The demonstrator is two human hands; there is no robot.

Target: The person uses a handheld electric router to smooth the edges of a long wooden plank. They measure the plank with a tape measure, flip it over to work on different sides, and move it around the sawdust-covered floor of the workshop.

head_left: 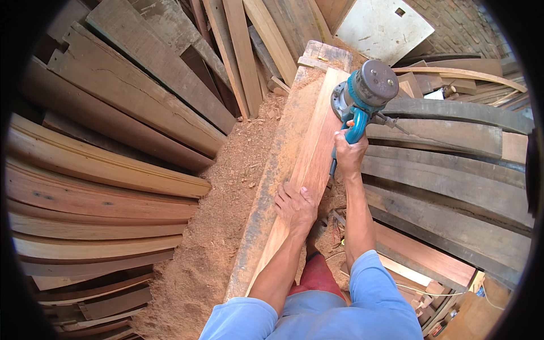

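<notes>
My right hand (pixel 351 149) is closed round the teal handle of a power router (pixel 367 90). Its grey, round-topped motor housing leans over the right edge of a long wooden board (pixel 310 148), near the board's far end, and its base meets that edge. The bit is hidden. My left hand (pixel 296 205) bears down on the same board nearer my body, its fingers bent over the left edge. Beneath the board lies a worn, sawdust-covered bench plank (pixel 262 208), with a small wooden block (pixel 313 62) across its far end.
Stacked planks (pixel 107 175) line the left side, and darker beams (pixel 447 167) fill the right. Sawdust (pixel 212 238) covers the floor beside the bench. A white panel (pixel 382 29) lies beyond the router. Offcuts and a thin cable (pixel 422 292) are at lower right.
</notes>
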